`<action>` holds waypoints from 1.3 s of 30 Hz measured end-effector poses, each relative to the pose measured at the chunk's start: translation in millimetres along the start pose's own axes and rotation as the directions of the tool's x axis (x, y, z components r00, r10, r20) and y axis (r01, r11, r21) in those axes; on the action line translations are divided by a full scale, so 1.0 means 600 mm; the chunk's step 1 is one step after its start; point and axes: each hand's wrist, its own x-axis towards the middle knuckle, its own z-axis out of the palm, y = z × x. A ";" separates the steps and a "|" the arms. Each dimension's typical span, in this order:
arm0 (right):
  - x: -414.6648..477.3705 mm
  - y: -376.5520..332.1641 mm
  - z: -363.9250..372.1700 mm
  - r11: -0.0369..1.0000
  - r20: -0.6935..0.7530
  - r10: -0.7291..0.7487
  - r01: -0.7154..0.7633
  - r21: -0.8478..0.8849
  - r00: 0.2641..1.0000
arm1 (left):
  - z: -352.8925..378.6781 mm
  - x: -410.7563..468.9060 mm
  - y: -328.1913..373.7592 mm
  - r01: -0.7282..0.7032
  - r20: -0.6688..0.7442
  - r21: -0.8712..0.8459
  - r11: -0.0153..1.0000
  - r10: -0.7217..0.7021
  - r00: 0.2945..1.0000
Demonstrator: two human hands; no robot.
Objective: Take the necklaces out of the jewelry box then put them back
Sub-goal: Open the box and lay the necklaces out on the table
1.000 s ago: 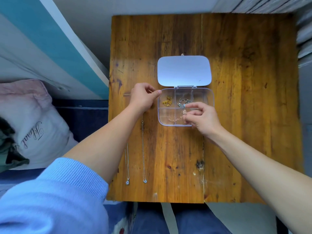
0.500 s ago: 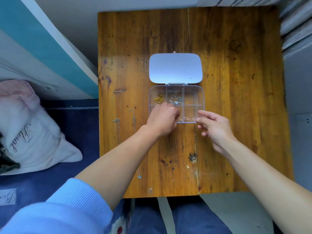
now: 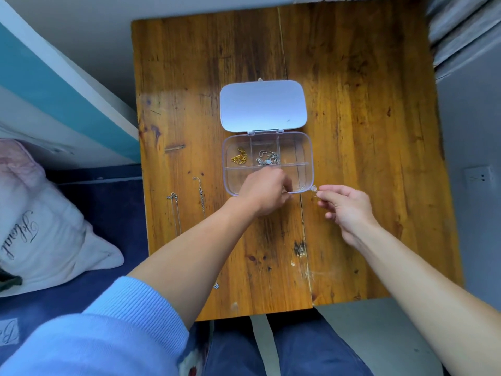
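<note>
Wooden table [image 3: 352,131], bare at far and right edges. Two necklaces [image 3: 200,195] lie near its left edge. Clear jewelry box [image 3: 309,153], lid open, centre. My left hand [image 3: 267,194] and right hand [image 3: 344,203], fingers closed, pinch a thin chain [image 3: 313,189] at its near rim.

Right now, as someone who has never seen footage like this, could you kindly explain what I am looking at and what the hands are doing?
This is a single picture from a camera worn on a person's head, looking down at their own bare hands; there is no machine. On the worn brown wooden table lies a clear plastic compartment box with its pale lid folded open. Inside are a gold chain and a silver chain. Two thin silver necklaces lie stretched out left of the box. The left hand reaches over the box's near edge, and the right hand pinches one end of a fine chain.
</note>
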 end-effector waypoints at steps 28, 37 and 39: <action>-0.028 0.033 0.006 0.834 0.251 -0.279 0.364 -0.414 0.927 | -0.153 -0.102 -0.096 0.182 0.112 -0.965 0.186 -0.334 0.936; -0.088 0.014 0.045 0.781 0.292 0.063 -0.229 0.582 0.954 | -0.145 -0.167 -0.115 0.229 0.152 -0.953 0.197 -0.344 0.926; -0.100 0.022 0.056 0.807 0.252 0.057 -0.193 0.557 0.966 | -0.135 -0.179 -0.118 0.234 0.166 -0.960 0.153 -0.362 0.917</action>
